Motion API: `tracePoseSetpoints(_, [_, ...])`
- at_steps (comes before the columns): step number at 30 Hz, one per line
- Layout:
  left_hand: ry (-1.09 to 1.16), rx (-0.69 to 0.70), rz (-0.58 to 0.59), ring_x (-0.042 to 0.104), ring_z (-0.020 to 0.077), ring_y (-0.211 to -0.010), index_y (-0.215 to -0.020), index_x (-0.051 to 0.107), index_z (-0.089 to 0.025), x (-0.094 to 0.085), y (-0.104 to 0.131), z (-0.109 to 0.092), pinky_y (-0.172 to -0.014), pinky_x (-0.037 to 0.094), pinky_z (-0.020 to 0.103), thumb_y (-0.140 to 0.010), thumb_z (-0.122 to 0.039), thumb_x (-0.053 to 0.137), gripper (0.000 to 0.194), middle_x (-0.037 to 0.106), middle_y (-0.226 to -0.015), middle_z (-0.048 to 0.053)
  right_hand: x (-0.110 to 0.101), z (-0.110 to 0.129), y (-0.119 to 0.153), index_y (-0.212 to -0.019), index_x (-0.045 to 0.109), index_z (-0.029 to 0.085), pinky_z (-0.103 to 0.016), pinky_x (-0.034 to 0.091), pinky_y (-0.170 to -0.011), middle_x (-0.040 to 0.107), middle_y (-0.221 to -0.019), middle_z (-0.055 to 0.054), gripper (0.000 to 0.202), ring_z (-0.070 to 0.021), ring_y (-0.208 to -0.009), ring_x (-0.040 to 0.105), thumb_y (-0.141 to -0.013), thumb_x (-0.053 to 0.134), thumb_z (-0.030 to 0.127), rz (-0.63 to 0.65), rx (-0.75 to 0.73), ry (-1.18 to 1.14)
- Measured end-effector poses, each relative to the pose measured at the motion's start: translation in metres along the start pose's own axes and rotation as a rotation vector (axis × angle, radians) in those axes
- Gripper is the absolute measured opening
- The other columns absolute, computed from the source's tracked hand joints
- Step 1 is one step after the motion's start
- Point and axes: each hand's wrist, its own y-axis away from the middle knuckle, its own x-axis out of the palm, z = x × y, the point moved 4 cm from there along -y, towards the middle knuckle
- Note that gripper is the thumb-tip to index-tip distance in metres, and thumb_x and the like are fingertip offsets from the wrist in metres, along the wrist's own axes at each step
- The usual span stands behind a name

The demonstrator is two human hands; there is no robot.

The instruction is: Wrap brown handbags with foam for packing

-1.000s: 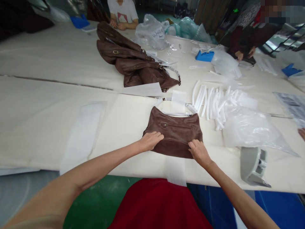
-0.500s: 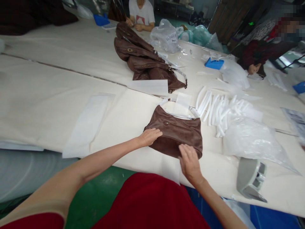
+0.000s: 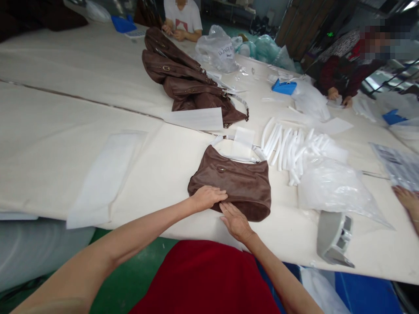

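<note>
A brown leather handbag [image 3: 242,185] lies flat on the pale table in front of me, its strap [image 3: 218,140] wrapped in white and pointing away. My left hand [image 3: 208,197] rests with outstretched fingers on the lower left front of the bag. Just beside it, my right hand [image 3: 236,221] lies with fingers extended against the bag's bottom edge. The fingertips of both hands almost meet. A small zip pull shows on the bag's front, and a white paper piece [image 3: 244,137] lies by the strap.
Several brown bags [image 3: 193,83] are heaped beyond. To the right are white foam tubes [image 3: 288,148], a clear plastic bag [image 3: 337,187] and a grey tape dispenser [image 3: 332,237]. White sheets [image 3: 106,174] lie left. Two people work across the table; another person's hand [image 3: 407,198] shows at right.
My right hand has moved left along the bag's bottom edge, close to my left hand. My left hand has slid slightly lower on the bag. Another person's hand has appeared at the right edge.
</note>
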Motion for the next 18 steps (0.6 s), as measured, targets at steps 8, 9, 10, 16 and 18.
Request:
tracePoseSetpoints(8, [-0.032, 0.021, -0.12, 0.059, 0.0185, -0.126, -0.133, 0.058, -0.032, 0.025, 0.018, -0.001, -0.107, 0.045, 0.036, -0.088, -0.002, 0.043, 0.056, 0.064, -0.135, 0.004, -0.037, -0.046, 0.109, -0.131, 0.059, 0.02, -0.048, 0.054, -0.1, 0.065, -0.128, -0.014, 0.042, -0.0256, -0.121, 0.06, -0.1, 0.037, 0.038, -0.207, 0.296, 0.038])
tracePoseSetpoints(9, [-0.038, 0.026, -0.122, 0.059, 0.0186, -0.126, -0.133, 0.057, -0.031, 0.025, 0.018, 0.0, -0.107, 0.045, 0.036, -0.088, -0.002, 0.043, 0.055, 0.064, -0.135, 0.004, -0.049, -0.045, 0.115, -0.127, 0.06, 0.021, -0.048, 0.055, -0.097, 0.068, -0.12, -0.014, 0.038, -0.0258, -0.114, 0.063, -0.099, 0.04, 0.037, -0.273, 0.32, 0.079])
tracePoseSetpoints(10, [-0.045, 0.033, -0.12, 0.059, 0.0188, -0.126, -0.133, 0.058, -0.031, 0.026, 0.018, 0.0, -0.107, 0.045, 0.036, -0.089, -0.002, 0.043, 0.055, 0.064, -0.135, 0.004, -0.061, -0.044, 0.115, -0.125, 0.059, 0.021, -0.049, 0.055, -0.095, 0.067, -0.114, -0.014, 0.035, -0.0264, -0.109, 0.063, -0.098, 0.043, 0.036, -0.348, 0.332, 0.122])
tracePoseSetpoints(16, [-0.064, 0.038, -0.102, 0.058, 0.0193, -0.126, -0.134, 0.057, -0.03, 0.026, 0.014, -0.001, -0.107, 0.045, 0.036, -0.088, 0.0, 0.041, 0.056, 0.063, -0.136, 0.005, -0.097, -0.048, 0.055, -0.131, 0.049, 0.017, -0.047, 0.049, -0.088, 0.057, -0.123, -0.017, 0.044, -0.0304, -0.113, 0.053, -0.087, 0.053, 0.019, -0.323, 0.278, 0.344])
tracePoseSetpoints(18, [-0.057, 0.04, -0.081, 0.058, 0.0186, -0.127, -0.134, 0.056, -0.03, 0.022, 0.016, 0.001, -0.106, 0.047, 0.035, -0.089, -0.001, 0.041, 0.056, 0.062, -0.137, 0.005, -0.095, -0.06, 0.043, -0.116, 0.057, 0.016, -0.041, 0.049, -0.078, 0.06, -0.109, -0.015, 0.032, -0.0273, -0.098, 0.054, -0.085, 0.052, 0.013, -0.245, 0.264, 0.387])
